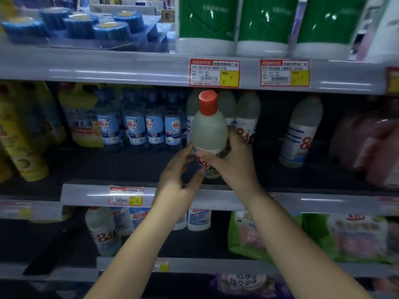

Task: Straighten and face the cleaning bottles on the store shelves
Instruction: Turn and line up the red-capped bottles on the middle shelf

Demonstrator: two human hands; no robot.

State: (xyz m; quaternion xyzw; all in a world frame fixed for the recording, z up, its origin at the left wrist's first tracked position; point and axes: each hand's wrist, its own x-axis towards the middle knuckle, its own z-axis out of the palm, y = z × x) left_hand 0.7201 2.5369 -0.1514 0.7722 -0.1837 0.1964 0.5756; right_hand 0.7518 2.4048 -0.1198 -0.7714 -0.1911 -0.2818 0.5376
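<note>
A white "84" disinfectant bottle with a red cap (209, 126) stands upright at the front of the middle shelf (129, 167). My right hand (232, 157) wraps its lower body from the right. My left hand (180, 175) touches its base from the left with fingertips, fingers partly spread. Behind it stand more white "84" bottles (247, 117). Another one (300, 130) leans alone to the right. A row of small blue-labelled bottles (138, 124) and a yellow jug (83, 117) stand to the left.
Green-and-white bottles (267, 24) and blue round toilet blocks (82, 24) fill the top shelf. Yellow bottles (23, 143) lean at far left, pink packs (375, 145) at far right. The lower shelf holds another "84" bottle (102, 231) and green bags (313, 236).
</note>
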